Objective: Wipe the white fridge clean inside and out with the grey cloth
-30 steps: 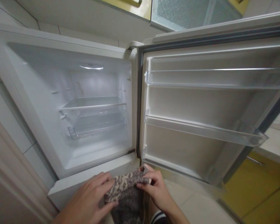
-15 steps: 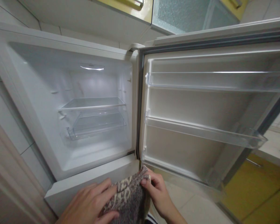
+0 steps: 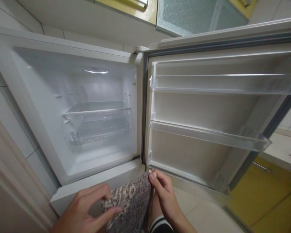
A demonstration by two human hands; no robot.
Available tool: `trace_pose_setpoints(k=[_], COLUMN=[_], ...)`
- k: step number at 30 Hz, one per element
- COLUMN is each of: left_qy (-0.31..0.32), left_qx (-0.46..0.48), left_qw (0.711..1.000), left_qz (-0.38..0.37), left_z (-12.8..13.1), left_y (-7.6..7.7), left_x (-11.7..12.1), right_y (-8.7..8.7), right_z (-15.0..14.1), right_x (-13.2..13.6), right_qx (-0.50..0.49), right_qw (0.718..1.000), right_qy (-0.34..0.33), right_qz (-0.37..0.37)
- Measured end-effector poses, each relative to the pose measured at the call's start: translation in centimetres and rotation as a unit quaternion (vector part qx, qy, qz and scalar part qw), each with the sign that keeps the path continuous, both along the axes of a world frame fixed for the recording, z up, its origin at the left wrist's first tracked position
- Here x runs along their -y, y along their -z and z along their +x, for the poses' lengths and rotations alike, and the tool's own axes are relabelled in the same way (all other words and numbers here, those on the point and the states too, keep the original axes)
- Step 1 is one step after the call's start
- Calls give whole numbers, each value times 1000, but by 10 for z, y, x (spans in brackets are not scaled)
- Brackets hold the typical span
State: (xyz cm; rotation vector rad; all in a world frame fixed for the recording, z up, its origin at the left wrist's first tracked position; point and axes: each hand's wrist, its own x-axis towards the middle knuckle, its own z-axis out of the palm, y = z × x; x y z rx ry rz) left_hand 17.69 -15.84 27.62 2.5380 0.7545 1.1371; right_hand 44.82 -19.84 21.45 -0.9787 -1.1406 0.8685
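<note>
A grey-brown cloth [image 3: 133, 204] with a cream pattern hangs at the bottom centre of the head view, in front of the fridge. My right hand [image 3: 166, 197] pinches its upper right corner between thumb and fingers. At the cloth's left edge, my left hand [image 3: 87, 207] grips it, the thumb lying over the front and the index finger bent at the top; the other fingers are hidden behind. Beyond both hands stands the fridge compartment [image 3: 48, 129], with a clear shelf [image 3: 99, 106] and a clear drawer [image 3: 102, 132] inside.
The fridge door [image 3: 196, 110] stands wide to the right, carrying clear door racks [image 3: 208, 136]. Yellow cabinets [image 3: 264, 194] and a pale counter [image 3: 278, 155] lie beyond it. A wooden frame [image 3: 12, 174] is close on the left. Below is the tiled floor [image 3: 201, 216].
The cloth now hangs more spread and flatter between my hands. My left hand has shifted its grip, its index finger drawing back and bending. A striped dark cuff shows more at the bottom.
</note>
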Motion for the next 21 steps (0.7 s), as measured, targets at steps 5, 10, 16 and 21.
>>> trace_pose_setpoints(k=[5,10,16,21], left_qy=[39,-93,8,5], left_qx=[26,172,342,420], left_qw=[991,961,741,554], left_qz=[-121,-196,-579,-719], left_z=[-3,-5,27,58], left_y=[4,9,57,97], left_x=[-9,-12,11,16], right_y=[-3,-6,-32,-39], right_z=[-2,-6,-14,5], right_x=[2,0,-13,-17], right_qx=[33,-14,-72,-98], right_qw=[999,999,992,993], right_qy=[41,30,87,-6], right_qz=[8,9,51,-64])
